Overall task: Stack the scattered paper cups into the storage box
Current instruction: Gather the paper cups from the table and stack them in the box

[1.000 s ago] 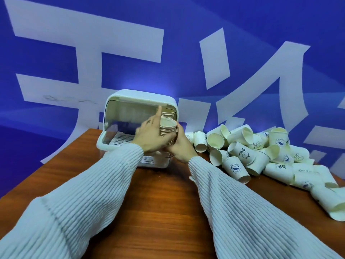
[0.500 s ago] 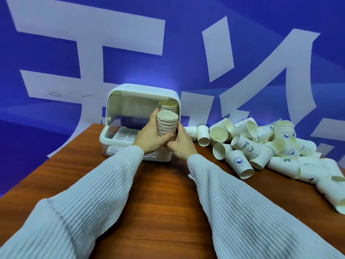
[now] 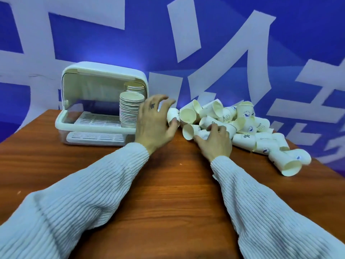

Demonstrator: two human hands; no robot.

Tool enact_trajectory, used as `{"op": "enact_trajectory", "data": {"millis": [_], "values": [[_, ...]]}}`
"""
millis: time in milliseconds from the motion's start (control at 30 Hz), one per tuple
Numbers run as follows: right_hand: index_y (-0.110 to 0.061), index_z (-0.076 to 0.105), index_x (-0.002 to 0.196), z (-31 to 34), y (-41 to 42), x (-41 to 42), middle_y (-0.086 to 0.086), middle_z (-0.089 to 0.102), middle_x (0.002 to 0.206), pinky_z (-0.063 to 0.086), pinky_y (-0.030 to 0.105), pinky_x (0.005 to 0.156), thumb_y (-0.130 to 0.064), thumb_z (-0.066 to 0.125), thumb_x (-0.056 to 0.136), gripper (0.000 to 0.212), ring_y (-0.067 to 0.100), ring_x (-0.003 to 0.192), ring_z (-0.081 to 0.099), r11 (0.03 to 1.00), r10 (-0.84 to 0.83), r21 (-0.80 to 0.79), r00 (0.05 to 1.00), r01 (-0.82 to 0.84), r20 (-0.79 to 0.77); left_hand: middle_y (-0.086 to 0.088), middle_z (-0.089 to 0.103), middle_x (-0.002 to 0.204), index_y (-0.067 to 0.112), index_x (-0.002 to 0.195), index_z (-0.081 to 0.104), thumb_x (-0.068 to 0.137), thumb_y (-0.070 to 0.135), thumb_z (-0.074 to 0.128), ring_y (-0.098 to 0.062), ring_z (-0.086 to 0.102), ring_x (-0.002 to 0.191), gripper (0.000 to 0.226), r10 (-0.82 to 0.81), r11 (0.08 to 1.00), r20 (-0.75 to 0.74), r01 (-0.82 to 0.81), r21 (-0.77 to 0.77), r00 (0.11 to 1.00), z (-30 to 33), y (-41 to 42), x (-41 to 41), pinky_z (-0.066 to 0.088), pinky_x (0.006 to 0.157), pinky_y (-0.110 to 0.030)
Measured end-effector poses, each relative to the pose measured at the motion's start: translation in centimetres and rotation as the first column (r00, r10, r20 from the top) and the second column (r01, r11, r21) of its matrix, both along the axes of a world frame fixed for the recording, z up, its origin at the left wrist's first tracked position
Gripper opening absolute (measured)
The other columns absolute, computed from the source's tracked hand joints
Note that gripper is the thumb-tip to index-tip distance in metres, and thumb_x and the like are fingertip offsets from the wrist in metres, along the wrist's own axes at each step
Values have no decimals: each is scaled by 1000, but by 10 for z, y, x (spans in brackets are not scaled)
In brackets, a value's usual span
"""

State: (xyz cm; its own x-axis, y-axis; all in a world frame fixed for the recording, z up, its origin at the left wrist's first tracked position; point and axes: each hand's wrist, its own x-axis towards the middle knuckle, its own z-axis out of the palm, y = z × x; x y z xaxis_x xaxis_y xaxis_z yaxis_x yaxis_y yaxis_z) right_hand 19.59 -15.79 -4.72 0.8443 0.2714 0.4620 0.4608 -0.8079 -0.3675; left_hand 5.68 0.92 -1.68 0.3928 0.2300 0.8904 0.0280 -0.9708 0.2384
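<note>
The storage box is sitting on the left with its white lid flipped up and its slatted tray showing. Two stacks of cups are standing upright at its right end, one behind the other, rims up. The loose paper cups are lying in a heap to the right, mostly tipped on their sides, white with small blue prints.

Wooden table, seemingly blue banner wall
</note>
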Motion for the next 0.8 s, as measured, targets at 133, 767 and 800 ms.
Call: {"op": "enact_trajectory", "data": {"millis": [133, 767, 800], "values": [[-21, 46, 131, -13, -24, 3, 7, 60, 127, 47, 42, 80, -57, 65, 87, 60, 33, 118, 59, 999, 15, -43, 991, -21, -135, -5, 57, 127, 17, 125, 62, 85, 31, 61, -29, 52, 116, 42, -124, 989, -101, 115, -87, 987, -20, -31, 29, 45, 97, -45], [-36, 33, 134, -16, -62, 10, -10, 56, 118, 57, 42, 94, -37, 82, 83, 71, 12, 103, 62, 696, 520, 691, 802, -197, -295, -6, 68, 110, 16, 100, 70, 95, 26, 60, -29, 61, 106, 15, -247, 732, -439, -130, -668, 864, -58, -57, 117, 40, 81, -30], [-35, 34, 132, -13, -62, 7, -10, 56, 118, 56, 42, 95, -39, 82, 84, 68, 11, 104, 62, 687, 507, 705, 811, -175, -292, -5, 66, 103, 16, 96, 68, 94, 24, 57, -29, 60, 102, 14, -218, 740, -435, -142, -657, 874, -53, -57, 107, 39, 78, -31]]}}
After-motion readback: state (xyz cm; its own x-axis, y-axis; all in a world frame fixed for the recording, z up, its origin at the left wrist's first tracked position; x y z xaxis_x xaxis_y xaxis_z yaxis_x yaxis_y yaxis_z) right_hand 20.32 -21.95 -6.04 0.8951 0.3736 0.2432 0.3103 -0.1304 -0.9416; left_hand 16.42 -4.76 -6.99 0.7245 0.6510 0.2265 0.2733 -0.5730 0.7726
